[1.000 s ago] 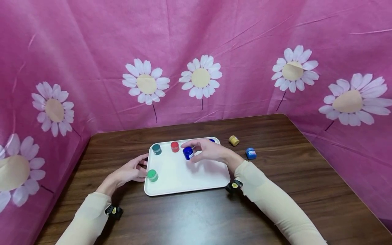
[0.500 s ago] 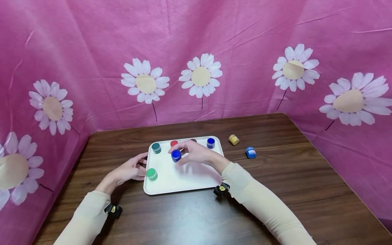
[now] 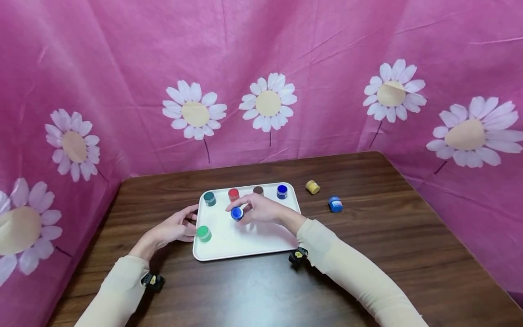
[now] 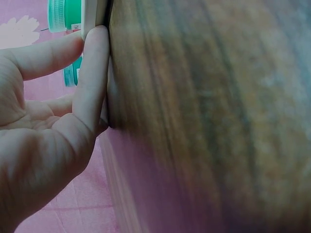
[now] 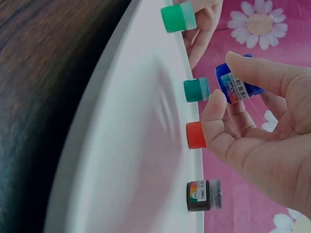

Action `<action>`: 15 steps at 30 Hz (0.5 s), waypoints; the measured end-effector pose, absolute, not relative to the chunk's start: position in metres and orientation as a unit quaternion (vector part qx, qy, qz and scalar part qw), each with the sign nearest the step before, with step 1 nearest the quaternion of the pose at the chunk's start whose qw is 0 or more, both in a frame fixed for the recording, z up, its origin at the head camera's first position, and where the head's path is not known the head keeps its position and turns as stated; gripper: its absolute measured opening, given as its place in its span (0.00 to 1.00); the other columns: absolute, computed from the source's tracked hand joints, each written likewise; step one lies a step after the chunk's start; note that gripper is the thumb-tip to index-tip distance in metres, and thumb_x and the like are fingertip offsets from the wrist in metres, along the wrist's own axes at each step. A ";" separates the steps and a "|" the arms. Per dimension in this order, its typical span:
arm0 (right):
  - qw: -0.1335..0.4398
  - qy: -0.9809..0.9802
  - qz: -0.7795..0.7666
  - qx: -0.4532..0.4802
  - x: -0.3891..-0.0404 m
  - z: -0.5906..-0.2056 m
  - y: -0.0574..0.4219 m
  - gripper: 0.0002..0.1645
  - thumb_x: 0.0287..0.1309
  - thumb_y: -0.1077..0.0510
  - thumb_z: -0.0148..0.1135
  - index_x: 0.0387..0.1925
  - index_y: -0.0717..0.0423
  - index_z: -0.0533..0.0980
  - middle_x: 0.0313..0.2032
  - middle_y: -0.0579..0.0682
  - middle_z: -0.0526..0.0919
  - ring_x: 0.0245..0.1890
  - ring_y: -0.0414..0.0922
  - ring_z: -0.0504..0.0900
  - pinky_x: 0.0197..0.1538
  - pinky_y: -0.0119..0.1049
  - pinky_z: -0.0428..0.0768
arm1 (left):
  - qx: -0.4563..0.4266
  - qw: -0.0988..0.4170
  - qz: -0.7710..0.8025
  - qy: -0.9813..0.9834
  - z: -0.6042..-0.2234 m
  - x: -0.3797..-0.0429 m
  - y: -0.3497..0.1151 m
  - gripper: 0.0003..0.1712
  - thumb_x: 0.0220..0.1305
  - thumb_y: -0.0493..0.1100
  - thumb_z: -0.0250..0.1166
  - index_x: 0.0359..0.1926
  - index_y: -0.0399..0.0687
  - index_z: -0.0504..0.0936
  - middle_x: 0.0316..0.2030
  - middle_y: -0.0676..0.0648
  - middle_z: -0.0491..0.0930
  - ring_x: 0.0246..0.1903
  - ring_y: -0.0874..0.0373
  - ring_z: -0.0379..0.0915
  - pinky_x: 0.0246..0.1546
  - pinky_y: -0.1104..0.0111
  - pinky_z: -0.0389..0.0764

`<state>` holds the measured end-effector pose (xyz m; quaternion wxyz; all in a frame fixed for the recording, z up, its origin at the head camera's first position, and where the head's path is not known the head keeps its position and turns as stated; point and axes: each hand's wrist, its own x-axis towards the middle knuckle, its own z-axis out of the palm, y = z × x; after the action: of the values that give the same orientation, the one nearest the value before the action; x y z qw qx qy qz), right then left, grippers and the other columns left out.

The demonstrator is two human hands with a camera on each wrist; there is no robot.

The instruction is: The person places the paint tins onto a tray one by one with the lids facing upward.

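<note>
My right hand (image 3: 263, 209) pinches a small paint jar, dark blue (image 3: 237, 213), between thumb and fingers. The right wrist view shows this blue jar (image 5: 238, 86) tilted slightly, its label toward the camera, held above the white tray (image 3: 245, 247). At the tray's left edge, my left hand (image 3: 175, 227) touches the rim with its fingertips. In the left wrist view one finger (image 4: 95, 63) lies along the tray's side, low by the table. Nearest that hand stands a light green jar (image 3: 204, 233) on the tray's near left corner.
Along the tray's far side stand a dark green jar (image 3: 209, 198), a red jar (image 3: 233, 195), a brown jar (image 3: 258, 190) and another blue jar (image 3: 282, 191). Right of the tray, a yellow jar (image 3: 313, 187) and a lighter blue jar (image 3: 335, 204) lie on the wooden table (image 3: 367, 227).
My right hand has carried the blue jar leftward over the tray, then stayed nearly in place while the jar's tilt changed. The left hand has kept its place at the tray's edge.
</note>
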<state>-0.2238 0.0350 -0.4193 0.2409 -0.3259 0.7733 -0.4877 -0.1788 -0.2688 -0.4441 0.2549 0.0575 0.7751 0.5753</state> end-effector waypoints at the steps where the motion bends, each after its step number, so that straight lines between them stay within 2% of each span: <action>1: 0.241 0.775 -0.485 -0.326 -0.224 -0.420 0.036 0.29 0.53 0.72 0.73 0.58 0.59 0.81 0.58 0.49 0.81 0.42 0.44 0.83 0.50 0.33 0.78 | 0.058 0.256 0.575 0.775 -0.444 -0.179 -0.269 0.52 0.61 0.27 0.64 0.79 0.36 0.44 0.59 0.31 0.58 0.44 0.52 0.74 0.48 0.55 0.84; 4: 0.242 0.772 -0.485 -0.332 -0.225 -0.424 0.035 0.29 0.53 0.72 0.73 0.58 0.60 0.80 0.58 0.51 0.81 0.40 0.42 0.81 0.47 0.31 0.78 | 0.056 0.257 0.574 0.776 -0.444 -0.177 -0.269 0.52 0.61 0.28 0.64 0.79 0.36 0.43 0.59 0.31 0.58 0.44 0.52 0.74 0.48 0.55 0.84; 15: 0.253 0.793 -0.458 -0.313 -0.224 -0.432 0.032 0.28 0.56 0.67 0.74 0.59 0.57 0.79 0.50 0.48 0.83 0.43 0.43 0.80 0.52 0.32 0.76 | 0.056 0.260 0.577 0.772 -0.441 -0.178 -0.267 0.52 0.62 0.28 0.64 0.79 0.35 0.43 0.59 0.31 0.58 0.43 0.52 0.75 0.49 0.54 0.84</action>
<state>-0.2242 0.0321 -0.4317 0.2530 -0.3128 0.7926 -0.4581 -0.1781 -0.2665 -0.4415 0.2601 0.0560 0.7724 0.5767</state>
